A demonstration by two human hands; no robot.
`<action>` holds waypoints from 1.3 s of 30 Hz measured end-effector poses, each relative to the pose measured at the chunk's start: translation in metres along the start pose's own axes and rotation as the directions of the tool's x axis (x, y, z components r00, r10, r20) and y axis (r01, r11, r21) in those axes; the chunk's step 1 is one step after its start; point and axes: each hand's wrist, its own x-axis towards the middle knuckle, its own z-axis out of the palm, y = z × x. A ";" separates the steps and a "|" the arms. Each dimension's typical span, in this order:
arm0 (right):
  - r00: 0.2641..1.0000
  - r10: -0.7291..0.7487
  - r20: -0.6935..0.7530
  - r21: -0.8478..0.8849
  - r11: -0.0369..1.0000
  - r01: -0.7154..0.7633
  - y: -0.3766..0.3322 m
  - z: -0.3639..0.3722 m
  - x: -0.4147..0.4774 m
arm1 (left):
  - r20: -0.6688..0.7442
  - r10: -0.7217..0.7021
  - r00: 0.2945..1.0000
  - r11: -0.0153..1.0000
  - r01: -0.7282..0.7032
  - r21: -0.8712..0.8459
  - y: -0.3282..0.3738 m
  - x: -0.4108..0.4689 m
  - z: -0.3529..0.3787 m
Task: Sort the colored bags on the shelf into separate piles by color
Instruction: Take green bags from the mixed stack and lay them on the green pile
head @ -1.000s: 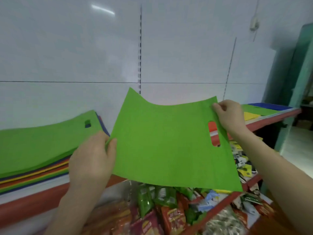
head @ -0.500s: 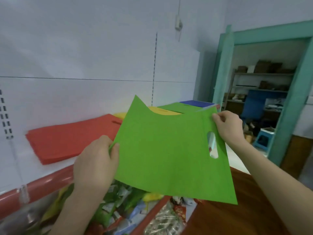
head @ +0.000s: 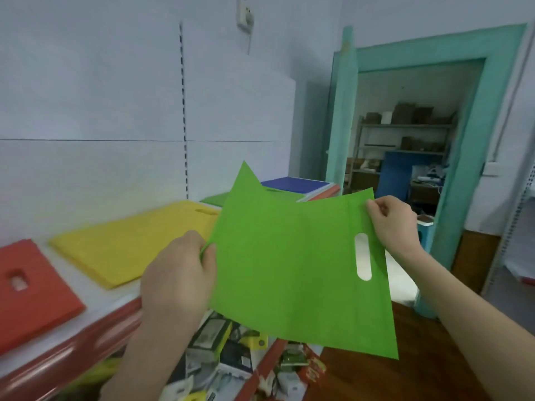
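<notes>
Holding the green bag (head: 289,273) spread in the air in front of the shelf (head: 95,328), the left hand (head: 179,282) pinches its left edge and the right hand (head: 390,224) pinches its top right corner near the handle slot. Red pile (head: 31,290), yellow pile (head: 130,241), green pile (head: 217,199) and blue pile (head: 295,185) lie along the shelf.

view: head-worn | faces forward, slightly down; along shelf (head: 72,348) toward doorway (head: 405,91) | range: near shelf
</notes>
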 end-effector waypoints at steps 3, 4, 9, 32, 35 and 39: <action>0.999 0.021 -0.026 0.008 1.000 -0.021 0.031 0.012 0.040 | 0.001 0.015 1.000 1.000 -0.015 -0.002 0.018 0.029 0.039; 0.999 0.028 -0.026 0.012 1.000 -0.028 0.041 0.016 0.052 | -0.004 0.020 1.000 1.000 -0.020 -0.012 0.023 0.037 0.052; 1.000 0.029 -0.012 0.012 1.000 -0.029 0.092 0.041 0.122 | -0.029 0.028 0.999 0.999 -0.029 -0.022 0.054 0.075 0.116; 0.930 -0.282 0.236 0.233 0.945 0.227 0.130 0.262 0.368 | -0.235 -0.244 0.941 0.851 0.324 0.413 0.079 0.182 0.255; 0.913 -0.300 0.276 0.237 0.942 0.238 0.120 0.290 0.377 | -0.225 -0.297 0.928 0.802 0.370 0.470 0.069 0.189 0.260; 0.875 -0.340 0.344 0.245 0.932 0.266 0.107 0.328 0.390 | -0.201 -0.350 0.915 0.714 0.399 0.575 0.062 0.194 0.265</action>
